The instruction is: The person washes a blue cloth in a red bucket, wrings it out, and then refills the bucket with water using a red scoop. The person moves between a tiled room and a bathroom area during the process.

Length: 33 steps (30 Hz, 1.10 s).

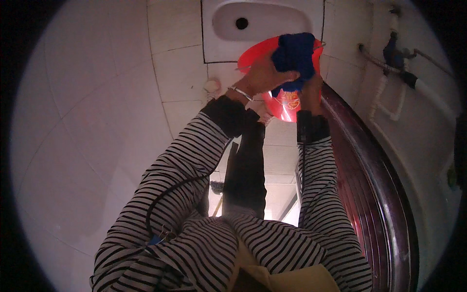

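A dark blue cloth (293, 51) is bunched between my two hands over a red plastic bucket (255, 53). My left hand (268, 75), with a pale bracelet at its wrist, grips the cloth's left side with the thumb across its front. My right hand (311, 93) holds the lower right of the cloth; its fingers are partly hidden by the cloth and in shadow. The bucket has a thin metal handle and a yellow print on its side. What lies inside the bucket cannot be seen.
A white squat toilet (262, 22) with a dark drain hole lies beyond the bucket. To the right runs a dark reddish-brown panel (365, 164). Pipes and a valve (392, 54) are on the right wall. A broom head (217, 187) shows behind my legs.
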Tool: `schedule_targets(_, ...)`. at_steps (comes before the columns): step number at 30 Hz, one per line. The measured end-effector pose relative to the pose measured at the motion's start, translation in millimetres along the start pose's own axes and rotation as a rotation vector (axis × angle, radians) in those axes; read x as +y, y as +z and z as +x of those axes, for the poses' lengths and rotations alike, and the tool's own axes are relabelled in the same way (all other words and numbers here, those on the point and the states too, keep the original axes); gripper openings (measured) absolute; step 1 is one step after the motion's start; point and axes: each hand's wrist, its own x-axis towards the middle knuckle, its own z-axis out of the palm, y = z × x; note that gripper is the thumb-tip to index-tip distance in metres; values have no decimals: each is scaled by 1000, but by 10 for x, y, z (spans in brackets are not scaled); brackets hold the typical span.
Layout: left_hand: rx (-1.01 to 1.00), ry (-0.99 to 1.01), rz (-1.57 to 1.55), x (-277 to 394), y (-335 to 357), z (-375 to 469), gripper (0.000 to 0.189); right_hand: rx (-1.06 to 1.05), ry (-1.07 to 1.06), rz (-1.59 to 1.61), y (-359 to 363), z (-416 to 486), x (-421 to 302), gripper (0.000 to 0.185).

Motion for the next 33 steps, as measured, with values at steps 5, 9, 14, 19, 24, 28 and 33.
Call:
schedule_targets(5,-54,-11,-70,-77,-4,10,75,-126,-40,180,21,-145,-21,24)
schedule_targets(9,-151,-49,-1,-36,158,-217,70,-139,6,252,-387,-186,266,25)
schedule_targets(14,-210,18,-33,-90,329,-579,98,-142,3,156,-920,-335,841,40)
schedule_targets(19,-335,-182,-28,-86,229,-754,96,-86,105,107,-790,-564,916,42)
schedule_targets(24,-341,-365,-10,45,18,-464,84,-122,95,298,-437,-443,566,32)
schedule_targets(28,-201,-256,-163,80,43,-191,67,163,-166,108,-710,-464,758,26)
schedule_targets(33,-298,-320,-205,108,50,-255,87,363,346,43,-1576,-673,1477,56)
